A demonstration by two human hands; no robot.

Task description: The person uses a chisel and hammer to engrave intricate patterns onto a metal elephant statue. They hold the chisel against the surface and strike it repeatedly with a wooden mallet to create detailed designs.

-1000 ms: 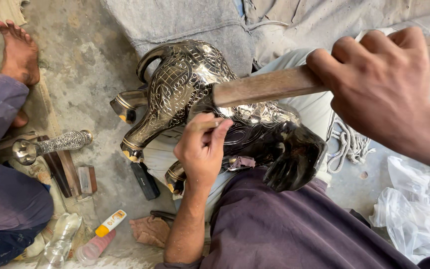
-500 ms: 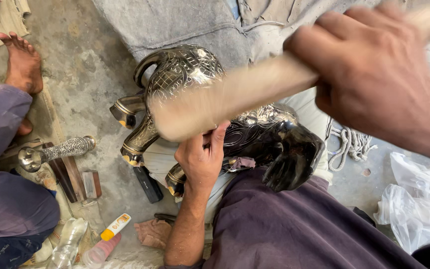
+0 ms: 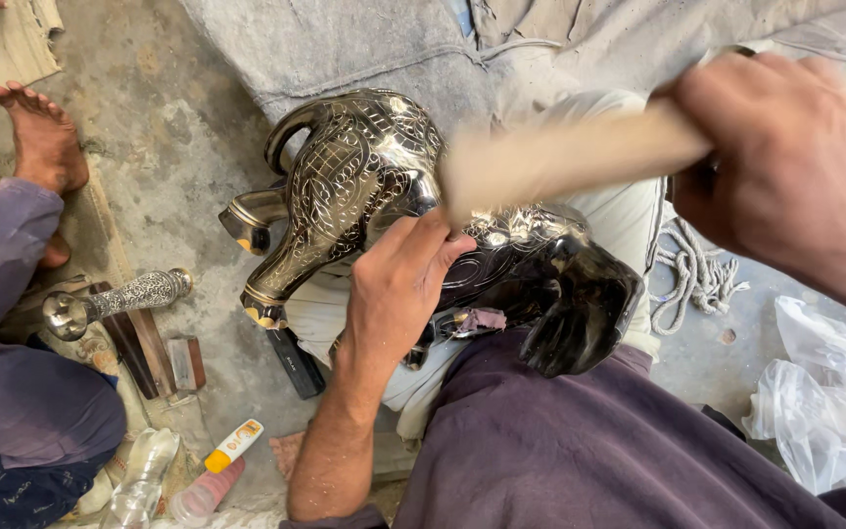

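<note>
A dark, shiny metal animal figure (image 3: 345,186) covered in engraved patterns lies across my lap. My left hand (image 3: 394,294) rests on its back, fingers pinched together on a small tool that they mostly hide. My right hand (image 3: 775,167) grips a pale wooden stick (image 3: 560,157). The stick is blurred with motion, and its end is just above my left fingertips.
Another person sits at the left, showing a purple sleeve (image 3: 2,255) and a bare foot (image 3: 41,137). An engraved metal piece (image 3: 110,299), wooden blocks (image 3: 149,348), plastic bottles (image 3: 139,480) and a yellow-capped tube (image 3: 232,446) lie on the concrete floor. Rope (image 3: 687,274) and a white plastic bag (image 3: 824,402) are at right.
The stick rested near my left fingers, lifted towards the camera, and has now swung back down close to them. My left hand stayed on the figure.
</note>
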